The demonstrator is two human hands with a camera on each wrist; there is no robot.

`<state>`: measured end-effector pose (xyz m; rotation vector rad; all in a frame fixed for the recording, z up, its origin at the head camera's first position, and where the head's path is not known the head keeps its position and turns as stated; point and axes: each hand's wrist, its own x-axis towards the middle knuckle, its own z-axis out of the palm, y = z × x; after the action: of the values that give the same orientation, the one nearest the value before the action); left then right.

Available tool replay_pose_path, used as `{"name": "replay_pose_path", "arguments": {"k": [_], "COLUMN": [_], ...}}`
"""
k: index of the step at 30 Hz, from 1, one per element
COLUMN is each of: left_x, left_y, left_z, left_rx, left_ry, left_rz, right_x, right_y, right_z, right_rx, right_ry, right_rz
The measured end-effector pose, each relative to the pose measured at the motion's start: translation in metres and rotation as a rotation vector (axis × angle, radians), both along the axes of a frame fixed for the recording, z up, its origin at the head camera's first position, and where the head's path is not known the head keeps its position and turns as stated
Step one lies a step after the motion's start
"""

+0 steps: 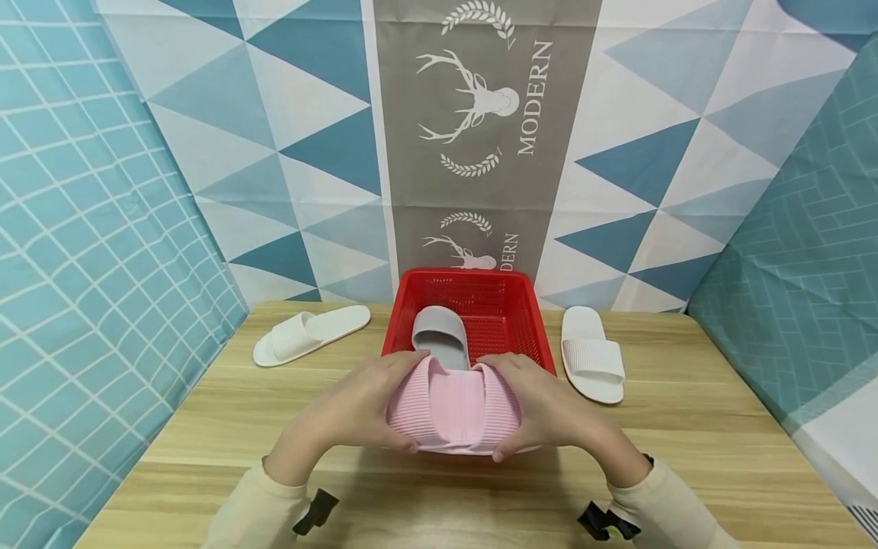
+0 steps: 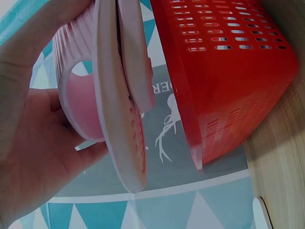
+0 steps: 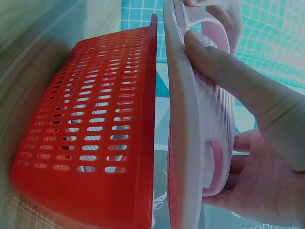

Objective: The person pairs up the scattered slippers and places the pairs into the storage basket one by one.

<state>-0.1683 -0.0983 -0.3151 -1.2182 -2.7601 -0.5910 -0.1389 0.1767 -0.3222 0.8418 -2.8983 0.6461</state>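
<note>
My left hand [image 1: 351, 406] and right hand [image 1: 551, 408] hold a pair of pink slippers [image 1: 461, 408] from both sides, over the front edge of a red basket [image 1: 542, 324]. The slippers have ribbed straps, and their openings face my view. In the left wrist view, the left fingers and thumb grip a ribbed strap [image 2: 78, 40], and two pale soles overlap just above the basket rim. In the right wrist view, the right thumb presses on the pink slipper [image 3: 188, 119], with the fingers around its strap. A grey slipper [image 1: 441, 329] leans inside the basket.
The red basket stands on a wooden table [image 1: 226, 427] near the patterned back wall. A white slipper [image 1: 309, 334] lies left of the basket, and another white slipper [image 1: 591, 354] lies right of it. Blue tiled cloth [image 1: 75, 267] covers the left side.
</note>
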Motion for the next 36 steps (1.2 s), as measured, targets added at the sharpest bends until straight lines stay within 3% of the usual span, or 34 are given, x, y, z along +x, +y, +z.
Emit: {"name": "replay_pose_path", "arguments": {"k": [7,20,28,36], "left_x": [-0.002,-0.004,-0.006,-0.003], "left_y": [0.004,0.007,0.009,0.005], "left_z": [0.0,-0.003,-0.006,-0.01], "left_rx": [0.011,0.029,0.033,0.114], "left_ry": [0.04,0.032,0.069,0.01], "left_rz": [-0.021,-0.023,-0.032,-0.008], "right_x": [0.0,-0.003,-0.003,-0.002], "right_y": [-0.003,-0.015,-0.021,-0.013], "right_z": [0.001,-0.002,-0.004,-0.002], "right_rx": [-0.004,-0.037,-0.048,-0.075], "right_ry": [-0.004,-0.059,-0.042,-0.028], "right_rz": [-0.005,-0.028,-0.055,-0.052]}}
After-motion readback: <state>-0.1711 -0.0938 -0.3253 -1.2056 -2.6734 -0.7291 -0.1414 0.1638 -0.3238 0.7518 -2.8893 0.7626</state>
